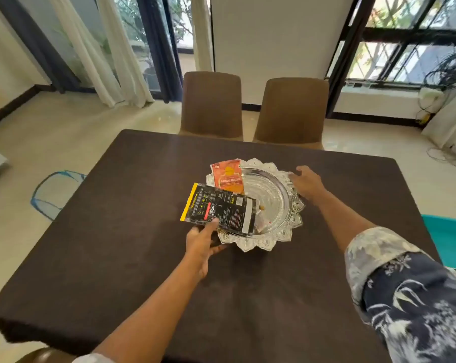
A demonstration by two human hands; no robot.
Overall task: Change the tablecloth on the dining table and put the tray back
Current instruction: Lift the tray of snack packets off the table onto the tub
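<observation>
Pinching tray [263, 243] near edge, left hand [199, 244], right hand [306, 182] at far rim

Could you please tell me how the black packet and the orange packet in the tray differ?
The black packet is larger than the orange packet. The black packet juts over the near-left rim of the tray, under the thumb of the left hand; the orange packet lies at the far-left rim, untouched. Both are flat printed pouches in the tray.

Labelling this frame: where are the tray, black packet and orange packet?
tray [263, 241]: head view, near scalloped rim.
black packet [221, 205]: head view, middle of printed face.
orange packet [228, 176]: head view, centre of front.
</observation>
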